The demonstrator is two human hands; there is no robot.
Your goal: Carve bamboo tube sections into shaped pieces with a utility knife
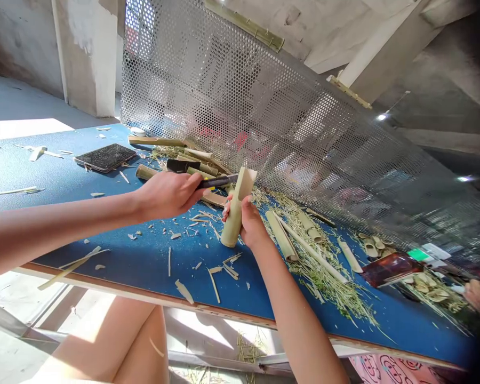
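One knife (220, 182) is gripped in the fingers of the left hand (174, 191), one cut bamboo tube (233, 226) in those of the right hand (253, 223), centre frame, above the blue tabletop (128, 258); one phone (106, 158) lies upper left.

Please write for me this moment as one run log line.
left hand: holds dark knife | right hand: holds cut bamboo piece | knife: at bamboo's cut section, contact unclear | nearby: phone on blue table

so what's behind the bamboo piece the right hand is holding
Beyond the bamboo piece, shavings and the perforated screen show. The right hand curls partly behind it; whatever else is there is covered.
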